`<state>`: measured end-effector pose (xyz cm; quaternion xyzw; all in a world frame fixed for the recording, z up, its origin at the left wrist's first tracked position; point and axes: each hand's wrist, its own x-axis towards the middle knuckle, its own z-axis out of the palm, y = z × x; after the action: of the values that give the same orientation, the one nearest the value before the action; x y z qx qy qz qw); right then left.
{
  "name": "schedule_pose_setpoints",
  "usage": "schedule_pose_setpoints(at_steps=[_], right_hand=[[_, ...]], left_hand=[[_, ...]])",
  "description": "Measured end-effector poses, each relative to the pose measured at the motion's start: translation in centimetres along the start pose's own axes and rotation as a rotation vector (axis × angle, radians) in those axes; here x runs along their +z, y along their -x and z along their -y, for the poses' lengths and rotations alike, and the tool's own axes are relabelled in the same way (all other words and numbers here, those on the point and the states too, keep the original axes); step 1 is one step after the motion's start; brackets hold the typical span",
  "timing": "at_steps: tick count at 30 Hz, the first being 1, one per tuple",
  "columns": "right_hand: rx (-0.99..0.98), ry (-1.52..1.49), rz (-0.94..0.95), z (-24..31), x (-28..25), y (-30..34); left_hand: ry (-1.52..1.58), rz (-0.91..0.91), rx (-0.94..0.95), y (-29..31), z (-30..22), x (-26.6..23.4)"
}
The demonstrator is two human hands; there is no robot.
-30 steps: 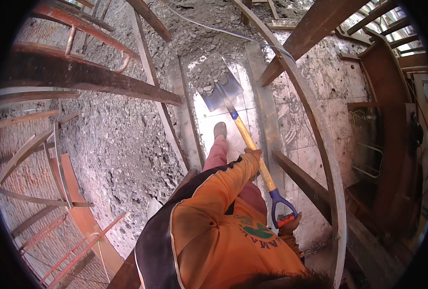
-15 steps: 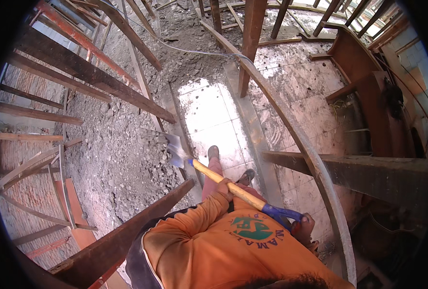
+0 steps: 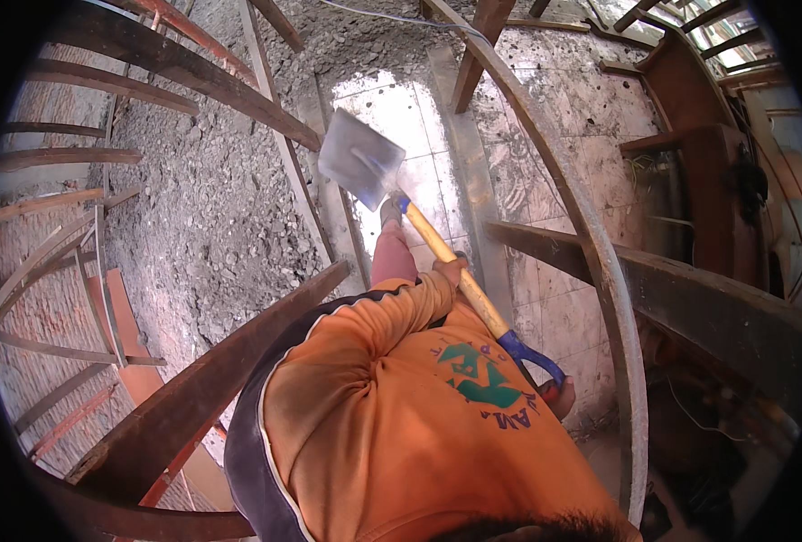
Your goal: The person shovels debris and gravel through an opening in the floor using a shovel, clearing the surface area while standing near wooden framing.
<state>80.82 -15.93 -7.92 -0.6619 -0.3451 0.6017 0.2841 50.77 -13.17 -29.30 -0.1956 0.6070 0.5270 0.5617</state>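
Observation:
I hold a shovel (image 3: 437, 242) with a metal blade, a yellow wooden shaft and a blue handle. My left hand (image 3: 452, 273) is closed around the middle of the shaft. My right hand (image 3: 560, 397) grips the blue handle at the shaft's end, partly hidden behind it. The bare blade (image 3: 360, 155) hangs over the pale tiles, just beyond my foot, with no rubble on it. To the left lies a wide bed of grey rubble (image 3: 211, 217), like broken or wet concrete; I cannot tell which.
Dark timber beams (image 3: 184, 77) slant in from the left, and another beam (image 3: 229, 370) crosses beside my left arm. A long curved bar (image 3: 568, 172) arches past my right side. Upright posts (image 3: 482, 54) stand ahead. A brown wooden piece of furniture (image 3: 708, 199) stands at right.
The shovel blade has swung right, away from the rubble to over the tiles. The grey load on it is gone. Both hands keep their hold on the shovel.

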Motion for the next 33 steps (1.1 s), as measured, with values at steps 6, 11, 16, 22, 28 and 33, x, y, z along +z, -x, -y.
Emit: schedule_pose_setpoints(at_steps=[6, 11, 16, 22, 28, 33], right_hand=[[0.454, -0.320, -0.301, 0.2, 10.5, -4.3], [0.575, -0.365, -0.544, -2.1, 18.2, -7.2], [0.670, -0.446, -0.743, -3.8, 26.3, -11.0], [0.624, -0.548, -0.622, -5.7, 47.4, -29.7], [0.553, -0.722, -0.613, -12.7, 47.9, -34.5], [0.541, -0.662, -0.567, -14.7, 44.5, -31.3]], left_hand=[[-0.675, -0.008, -0.218, -10.8, 1.6, 3.5], [-1.451, 0.421, -0.058, -20.3, 2.2, 1.6], [-0.816, -0.019, -0.252, -25.4, -2.5, 1.2], [-1.587, 0.300, 0.110, -54.7, -20.8, -2.7], [-0.707, -0.171, -0.146, -52.4, -25.4, 5.5], [-0.738, -0.203, -0.131, -48.1, -27.4, 2.4]])
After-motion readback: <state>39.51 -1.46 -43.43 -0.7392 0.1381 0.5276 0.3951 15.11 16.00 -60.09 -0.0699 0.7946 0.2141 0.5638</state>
